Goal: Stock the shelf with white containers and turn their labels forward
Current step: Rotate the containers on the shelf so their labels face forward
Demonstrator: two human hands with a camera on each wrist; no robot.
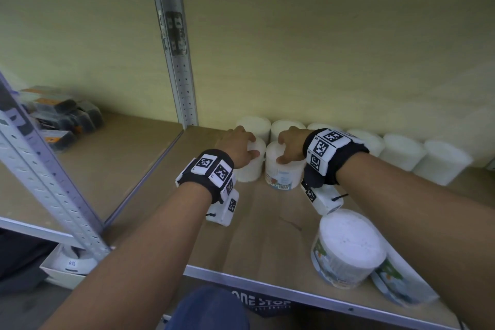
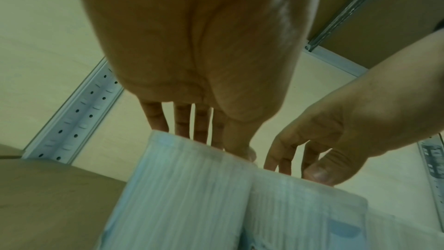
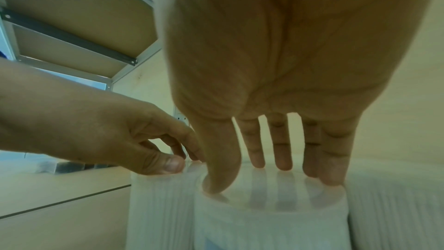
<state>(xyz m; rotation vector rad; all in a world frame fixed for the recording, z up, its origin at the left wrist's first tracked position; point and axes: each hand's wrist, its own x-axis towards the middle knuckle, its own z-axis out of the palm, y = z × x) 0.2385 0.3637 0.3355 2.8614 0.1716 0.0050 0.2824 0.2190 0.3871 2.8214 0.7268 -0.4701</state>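
On the shelf [image 1: 262, 222], the left hand [image 1: 237, 146] gripped the top of one white tub [image 1: 250, 169], while the right hand [image 1: 290, 143] gripped the tub beside it [image 1: 282, 171], whose barcode label faced forward. More tubs [image 1: 401, 151] lined the back wall.

From the head view my left hand [image 1: 237, 146] covers the top of its white container [image 1: 250, 169], so I can't read any label there. The barcoded label [image 1: 281, 182] under my right hand [image 1: 290, 146] is too small to read. The dark boxes [image 1: 64, 118] far left are blurred.
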